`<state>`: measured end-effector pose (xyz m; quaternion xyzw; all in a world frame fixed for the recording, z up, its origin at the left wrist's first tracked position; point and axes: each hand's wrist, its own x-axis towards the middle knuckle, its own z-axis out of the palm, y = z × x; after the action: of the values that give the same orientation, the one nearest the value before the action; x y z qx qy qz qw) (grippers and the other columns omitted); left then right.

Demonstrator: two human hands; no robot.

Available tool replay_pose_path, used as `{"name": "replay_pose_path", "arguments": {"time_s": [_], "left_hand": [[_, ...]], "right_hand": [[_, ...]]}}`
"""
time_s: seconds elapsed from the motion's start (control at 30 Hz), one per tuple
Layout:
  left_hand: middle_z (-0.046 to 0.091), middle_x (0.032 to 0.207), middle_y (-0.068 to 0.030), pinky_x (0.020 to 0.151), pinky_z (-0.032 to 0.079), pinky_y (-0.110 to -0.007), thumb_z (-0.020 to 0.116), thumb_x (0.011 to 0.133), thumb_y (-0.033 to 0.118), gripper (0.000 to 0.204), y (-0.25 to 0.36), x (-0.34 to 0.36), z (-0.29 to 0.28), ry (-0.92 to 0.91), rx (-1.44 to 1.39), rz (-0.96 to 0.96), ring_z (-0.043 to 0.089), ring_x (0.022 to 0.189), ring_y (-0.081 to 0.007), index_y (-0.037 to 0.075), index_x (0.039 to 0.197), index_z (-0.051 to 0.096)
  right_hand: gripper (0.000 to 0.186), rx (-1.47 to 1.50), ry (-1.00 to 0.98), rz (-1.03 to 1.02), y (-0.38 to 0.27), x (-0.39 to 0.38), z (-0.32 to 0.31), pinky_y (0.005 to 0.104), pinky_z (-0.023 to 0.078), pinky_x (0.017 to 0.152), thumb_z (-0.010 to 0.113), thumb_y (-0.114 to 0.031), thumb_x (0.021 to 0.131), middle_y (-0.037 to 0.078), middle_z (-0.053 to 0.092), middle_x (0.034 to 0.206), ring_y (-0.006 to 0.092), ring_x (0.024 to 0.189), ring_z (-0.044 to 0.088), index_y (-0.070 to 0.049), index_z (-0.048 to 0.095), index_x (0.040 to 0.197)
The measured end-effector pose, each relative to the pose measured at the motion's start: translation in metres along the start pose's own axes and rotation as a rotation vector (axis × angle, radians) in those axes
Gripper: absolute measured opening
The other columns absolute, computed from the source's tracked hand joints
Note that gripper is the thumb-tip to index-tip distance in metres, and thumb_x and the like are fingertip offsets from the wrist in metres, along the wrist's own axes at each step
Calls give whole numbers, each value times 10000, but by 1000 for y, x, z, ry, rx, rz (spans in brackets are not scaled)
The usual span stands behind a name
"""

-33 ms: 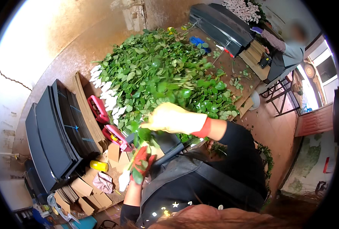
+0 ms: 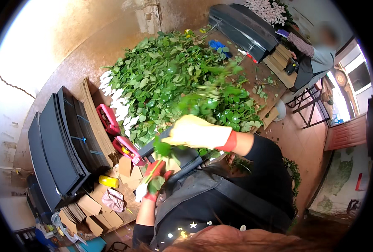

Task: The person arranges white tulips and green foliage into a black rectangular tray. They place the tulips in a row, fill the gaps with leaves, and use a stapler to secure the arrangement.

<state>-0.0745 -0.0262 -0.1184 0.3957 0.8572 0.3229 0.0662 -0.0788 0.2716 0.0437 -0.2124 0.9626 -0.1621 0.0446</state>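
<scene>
My left hand [image 2: 161,172], in a red glove, is closed on a green rose stem [image 2: 153,171] with leaves and a white-covered head [image 2: 141,191] hanging at its lower end. My right hand [image 2: 195,131], in a yellow glove with red cuff, is closed on the leafy upper part of that stem, just above my left hand; the foliage beyond it is blurred. Behind both hands lies a big pile of leafy stems [image 2: 153,84], with white-covered heads [image 2: 117,103] along its left side. A dark rail [image 2: 186,166] and pink plastic tools [image 2: 111,119] are beside my hands.
Dark board stacks [image 2: 52,147] and cardboard [image 2: 94,206] lie left, with a yellow cylinder [image 2: 109,182]. A co-worker [image 2: 321,54] in a purple glove [image 2: 282,32] works at the back right near a dark wrapped stack [image 2: 243,31], a trestle [image 2: 306,105] and a doorway.
My right hand has shifted slightly down and to the right. The stem's white-covered head in my left hand has risen and moved a little to the right.
</scene>
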Motion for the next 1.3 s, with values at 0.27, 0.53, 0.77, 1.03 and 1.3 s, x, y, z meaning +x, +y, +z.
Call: {"name": "replay_pose_path", "arguments": {"time_s": [0.27,0.53,0.77,1.03,1.3], "left_hand": [[683,1261,-159,1167,340,-538,909,706,423,905,-3,-3,-1,-21,-180,-90,621,1194,-352,112,1464,523],[622,1297,-193,1031,458,-471,869,771,316,380,-6,-1,-13,-161,-179,-25,565,1202,-380,183,1119,800],[608,1346,-187,1185,275,-580,820,820,340,342,2,-5,-15,-193,-244,-168,541,1277,-379,191,1127,794],[615,1336,-161,1213,214,-587,857,784,325,348,1,8,6,-173,-283,-85,567,1250,-350,193,1101,802],[631,1309,-167,1196,224,-620,866,770,329,352,-4,-6,-5,-120,-254,-141,577,1242,-354,183,1085,808]], "right_hand": [[61,-60,-248,295,46,-97,88,468,548,585,707,-154,738,127,701,764,355,712,715,-109,704,779],[266,-2,-145,322,92,-10,31,484,565,843,626,-325,907,168,733,982,366,881,713,-96,730,992],[454,-435,138,472,224,196,90,367,432,1116,488,-286,1009,156,658,1339,287,1284,599,-59,573,1394],[310,-17,-171,857,267,149,112,490,551,888,577,-293,948,188,720,1152,365,1052,701,-55,743,1059],[304,-419,219,-124,81,50,-35,367,575,676,647,-86,852,45,688,1170,248,820,703,-164,731,1133]]}}
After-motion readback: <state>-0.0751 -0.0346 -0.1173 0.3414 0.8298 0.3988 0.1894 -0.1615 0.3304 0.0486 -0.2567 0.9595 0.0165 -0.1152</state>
